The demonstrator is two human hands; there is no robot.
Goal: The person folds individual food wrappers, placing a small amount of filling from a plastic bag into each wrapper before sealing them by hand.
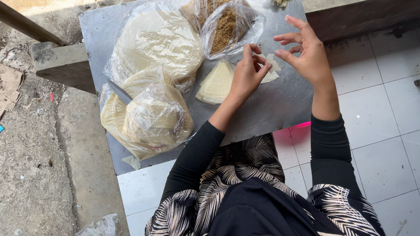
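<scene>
Pale, thin dough sheets cut into wedges sit in a stack (217, 82) on the grey metal tabletop (271, 105), just beside the left hand (248, 72) on its outer side. That hand's fingers are curled together, thumb and fingertips pinching a small cream-coloured piece of dough wrapper (273, 65) that lies between the two hands. The right hand (305, 50) hovers just past the piece with its fingers spread and loosely bent, gripping nothing. Beyond the left hand's fingertips lies a clear plastic bag of brown crumbly filling (227, 27). Farther out from the left hand rest clear plastic bags of round pale wrappers (151, 78).
</scene>
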